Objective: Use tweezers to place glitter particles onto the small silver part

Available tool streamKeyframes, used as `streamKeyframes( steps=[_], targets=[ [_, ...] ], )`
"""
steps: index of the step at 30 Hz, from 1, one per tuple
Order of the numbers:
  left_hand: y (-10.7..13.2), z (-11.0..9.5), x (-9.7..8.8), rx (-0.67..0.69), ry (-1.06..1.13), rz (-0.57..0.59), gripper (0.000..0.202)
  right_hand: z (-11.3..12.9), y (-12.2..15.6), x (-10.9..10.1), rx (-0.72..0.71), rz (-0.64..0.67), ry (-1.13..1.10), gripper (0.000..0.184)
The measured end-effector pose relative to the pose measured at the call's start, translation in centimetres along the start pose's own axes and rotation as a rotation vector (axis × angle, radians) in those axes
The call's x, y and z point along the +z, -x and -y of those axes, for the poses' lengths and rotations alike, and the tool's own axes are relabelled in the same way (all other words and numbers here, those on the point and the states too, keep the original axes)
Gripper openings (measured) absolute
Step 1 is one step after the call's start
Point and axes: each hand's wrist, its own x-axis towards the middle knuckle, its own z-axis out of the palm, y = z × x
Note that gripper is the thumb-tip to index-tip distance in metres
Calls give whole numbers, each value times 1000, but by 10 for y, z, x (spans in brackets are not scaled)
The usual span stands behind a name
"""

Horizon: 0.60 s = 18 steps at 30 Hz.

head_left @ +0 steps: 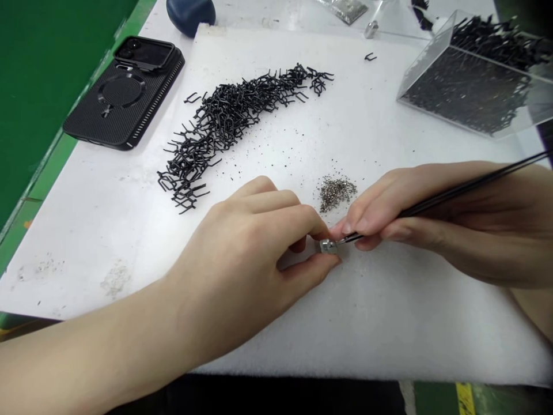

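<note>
Head view shows the left hand (242, 248) pinching a small metallic part (328, 246) between thumb and forefinger over the white mat (345, 328), while the right hand (415, 213) is clamping a thin black tool (458, 190) pen-fashion, its tip apparently touching the part. Fine tip work on the part seems to be the step in hand; the next move probably calls for a steady pinch and light pressure. The left wrist is lying low, palm down; the right hand is reaching in side-on. Beyond them, a speck pile (337, 193) and black forked pieces (233, 109) are lying loose.
</note>
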Motion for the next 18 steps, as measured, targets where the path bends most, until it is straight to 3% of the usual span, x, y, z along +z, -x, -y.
streamKeyframes(
  steps=[18],
  targets=[
    [2, 0, 0, -16, 6, 6, 4, 3, -1, 4, 17, -58, -1, 33]
  ],
)
